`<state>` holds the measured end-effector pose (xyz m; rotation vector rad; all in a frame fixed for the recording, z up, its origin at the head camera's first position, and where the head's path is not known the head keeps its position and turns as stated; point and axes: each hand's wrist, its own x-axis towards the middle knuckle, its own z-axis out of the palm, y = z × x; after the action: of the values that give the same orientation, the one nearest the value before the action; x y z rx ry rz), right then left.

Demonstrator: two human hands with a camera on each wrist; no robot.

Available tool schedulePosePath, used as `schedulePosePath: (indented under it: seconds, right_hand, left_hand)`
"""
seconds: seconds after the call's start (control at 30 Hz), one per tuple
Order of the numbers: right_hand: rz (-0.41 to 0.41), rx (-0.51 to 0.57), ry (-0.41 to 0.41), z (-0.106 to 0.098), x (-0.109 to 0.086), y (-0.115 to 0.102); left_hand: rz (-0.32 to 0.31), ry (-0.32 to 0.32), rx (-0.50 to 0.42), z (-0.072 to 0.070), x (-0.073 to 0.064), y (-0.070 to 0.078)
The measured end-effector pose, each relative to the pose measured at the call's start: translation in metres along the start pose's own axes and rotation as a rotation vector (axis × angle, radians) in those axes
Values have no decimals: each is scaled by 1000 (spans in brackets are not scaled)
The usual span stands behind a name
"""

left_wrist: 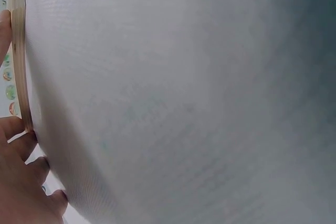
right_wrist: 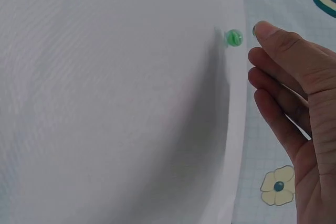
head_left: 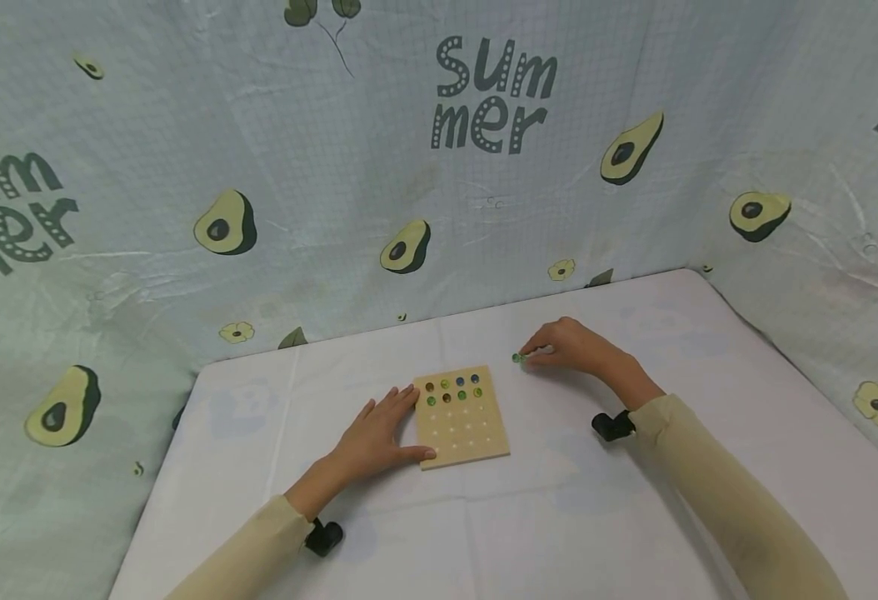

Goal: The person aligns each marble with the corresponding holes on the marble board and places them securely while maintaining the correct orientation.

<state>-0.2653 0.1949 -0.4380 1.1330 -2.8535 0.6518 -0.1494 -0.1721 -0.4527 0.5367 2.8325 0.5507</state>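
A square light-wood board (head_left: 476,451) with rows of small hollows lies on the table, colored glass marbles (head_left: 461,382) filling its two far rows. My left hand (head_left: 375,437) rests spread along the board's left side, thumb on the near corner and fingertips at the far left corner. In the left wrist view, those fingertips (left_wrist: 23,139) touch the board's wooden edge (left_wrist: 20,61). To the right of the board, my right hand (head_left: 570,346) pinches a green marble (right_wrist: 254,31), mostly hidden behind the thumb. Another green marble (right_wrist: 233,38) sits on the table just beyond the fingertips.
A white cloth covers the table (head_left: 559,517). Behind it hangs a pale curtain (head_left: 319,167) printed with avocados, flowers and lettering. Each wrist carries a small black camera, the left one (head_left: 324,537) near the table's front and the right one (head_left: 612,426) beneath the sleeve.
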Motion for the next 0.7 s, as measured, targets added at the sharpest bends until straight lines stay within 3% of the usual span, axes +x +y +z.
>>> schedulePosePath:
  seconds: [0.7]
  right_hand:
    - [-173, 15, 40, -2, 18, -35]
  left_hand:
    - [8, 0, 6, 1, -1, -2]
